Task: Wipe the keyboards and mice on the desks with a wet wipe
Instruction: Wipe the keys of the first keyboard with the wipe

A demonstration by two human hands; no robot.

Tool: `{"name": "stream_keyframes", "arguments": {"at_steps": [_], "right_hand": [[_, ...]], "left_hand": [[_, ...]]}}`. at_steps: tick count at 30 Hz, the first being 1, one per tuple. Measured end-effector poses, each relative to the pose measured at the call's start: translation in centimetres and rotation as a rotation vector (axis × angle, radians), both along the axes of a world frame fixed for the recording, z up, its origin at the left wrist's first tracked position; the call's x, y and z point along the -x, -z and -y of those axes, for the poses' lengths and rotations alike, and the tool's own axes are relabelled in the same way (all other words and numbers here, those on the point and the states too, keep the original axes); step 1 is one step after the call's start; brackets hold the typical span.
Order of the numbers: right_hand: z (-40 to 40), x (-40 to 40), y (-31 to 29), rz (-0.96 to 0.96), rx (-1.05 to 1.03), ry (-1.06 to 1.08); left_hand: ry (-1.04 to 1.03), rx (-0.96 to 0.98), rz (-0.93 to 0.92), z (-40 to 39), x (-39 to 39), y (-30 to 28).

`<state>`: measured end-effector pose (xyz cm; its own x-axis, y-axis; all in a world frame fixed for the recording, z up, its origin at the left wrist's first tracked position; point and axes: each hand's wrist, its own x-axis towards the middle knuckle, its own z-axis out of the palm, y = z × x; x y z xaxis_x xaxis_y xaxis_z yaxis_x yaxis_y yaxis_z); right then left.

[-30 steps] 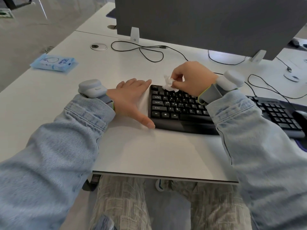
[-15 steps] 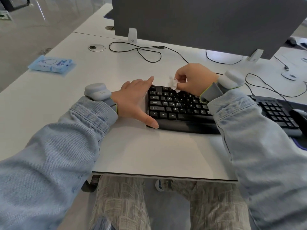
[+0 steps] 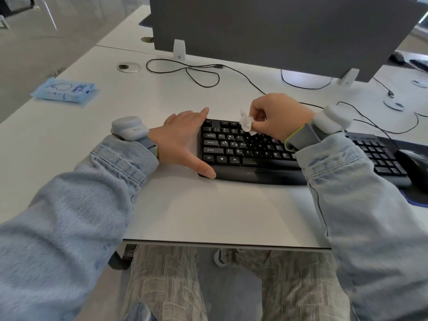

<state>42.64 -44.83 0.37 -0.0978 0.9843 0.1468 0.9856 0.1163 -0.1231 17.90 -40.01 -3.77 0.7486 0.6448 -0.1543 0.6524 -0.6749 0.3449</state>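
Brace the keyboard (image 3: pixel 245 154) on the surface with the flat, fingers-straight left hand (image 3: pixel 183 140) at its end. The right hand (image 3: pixel 278 117), pinching the wet wipe (image 3: pixel 246 122), should sweep along each key row.

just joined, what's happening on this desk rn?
A person is cleaning a black keyboard. The right hand pinches a crumpled wet wipe against the upper key rows. The left hand lies flat, braced against the keyboard's left edge. A black mouse sits untouched on the right beside the keyboard. A blue wipe pack lies at the far left of the desk.
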Motion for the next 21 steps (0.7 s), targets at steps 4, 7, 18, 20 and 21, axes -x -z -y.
{"name": "stream_keyframes", "arguments": {"at_steps": [4, 7, 18, 20, 21], "right_hand": [[0.5, 0.7, -0.2, -0.099, -0.051, -0.050], [0.7, 1.8, 0.5, -0.185, -0.065, -0.127], [0.7, -0.7, 0.1, -0.024, -0.044, 0.019], [0.4, 0.3, -0.3, -0.036, -0.093, -0.016], [0.1, 1.1, -0.4, -0.057, -0.117, -0.049]], "left_hand": [[0.010, -0.020, -0.001, -0.3, -0.1, 0.4], [0.004, -0.016, 0.001, -0.2, 0.0, 0.4], [0.007, -0.007, -0.005, -0.1, -0.1, 0.2], [0.002, -0.004, 0.000, -0.2, -0.1, 0.3], [0.002, -0.005, 0.002, -0.3, -0.1, 0.4]]}}
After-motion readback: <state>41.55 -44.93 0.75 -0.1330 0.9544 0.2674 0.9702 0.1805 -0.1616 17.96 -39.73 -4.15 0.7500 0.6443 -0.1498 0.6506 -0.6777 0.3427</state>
